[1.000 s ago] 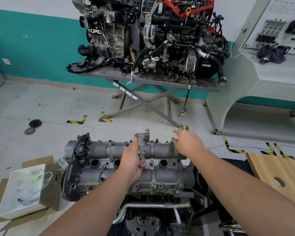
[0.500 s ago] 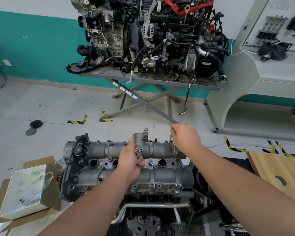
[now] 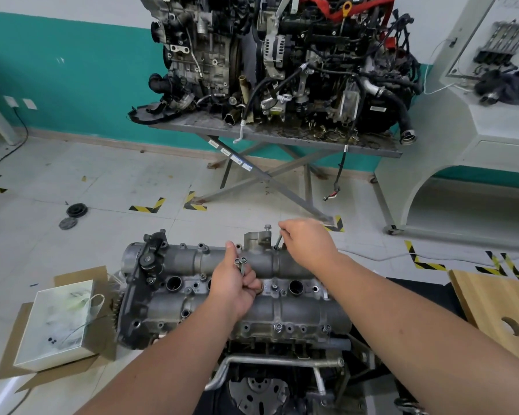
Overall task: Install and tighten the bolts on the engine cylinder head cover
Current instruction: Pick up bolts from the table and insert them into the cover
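The cylinder head cover (image 3: 231,298) lies low in the middle of the frame: grey cast metal, two long rounded ridges running left to right, round dark plug wells between them and small bolt bosses along the edges. The left hand (image 3: 235,283), at the cover's centre, has its grip closed round a few spare bolts (image 3: 241,262), their flanged heads sticking up. The right hand (image 3: 307,244), at the cover's far edge, pinches one tilted bolt (image 3: 277,242) beside the raised bracket (image 3: 256,239).
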{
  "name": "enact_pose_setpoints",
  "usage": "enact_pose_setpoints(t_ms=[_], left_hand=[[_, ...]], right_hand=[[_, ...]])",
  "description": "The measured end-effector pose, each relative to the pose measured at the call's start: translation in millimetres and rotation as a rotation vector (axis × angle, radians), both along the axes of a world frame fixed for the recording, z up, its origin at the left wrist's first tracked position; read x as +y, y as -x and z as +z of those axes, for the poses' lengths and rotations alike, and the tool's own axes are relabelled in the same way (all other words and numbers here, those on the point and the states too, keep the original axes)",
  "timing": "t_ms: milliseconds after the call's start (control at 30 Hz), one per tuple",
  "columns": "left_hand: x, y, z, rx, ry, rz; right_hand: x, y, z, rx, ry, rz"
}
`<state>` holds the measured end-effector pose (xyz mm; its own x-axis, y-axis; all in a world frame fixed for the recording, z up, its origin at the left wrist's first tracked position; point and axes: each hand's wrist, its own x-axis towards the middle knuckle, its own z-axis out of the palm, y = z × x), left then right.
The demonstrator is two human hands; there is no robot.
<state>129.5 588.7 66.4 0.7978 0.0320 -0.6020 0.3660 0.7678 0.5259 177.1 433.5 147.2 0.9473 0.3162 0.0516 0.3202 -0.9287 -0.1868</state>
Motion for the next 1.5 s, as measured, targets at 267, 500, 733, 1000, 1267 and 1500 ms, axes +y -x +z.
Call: enact_pose_setpoints(t_ms=[267,500,733,1000,1267,1500], left_hand=[[-0.5,0.8,4.1,0.003,0.029,-0.017],[1.5,5.4,9.6,-0.017,0.059,-0.008],[0.5,5.4,11.7,-0.022,0.062,-0.021],[0.3,5.3,11.2,-0.01,0.049,-0.045],[-0.3,6.5,13.5,-0.026,0.039,-0.056],[-0.7,4.1,10.9,-0.033,0.03,-0.082]], right_hand=[[6.2,-0.3,-11.6,0.082,0.1,0.074],[7.4,-8.0,-20.1,0.2,-0.031,-0.03],[13.0,-19.9,-14.3,0.158,0.166,0.005],[13.4,-30.5,-9.2,0.199,0.314,0.117],[7.7,-29.4,-10.4,0.228,0.293,0.107],[4.4,-30.3,-17.9,0.221,0.128,0.105]])
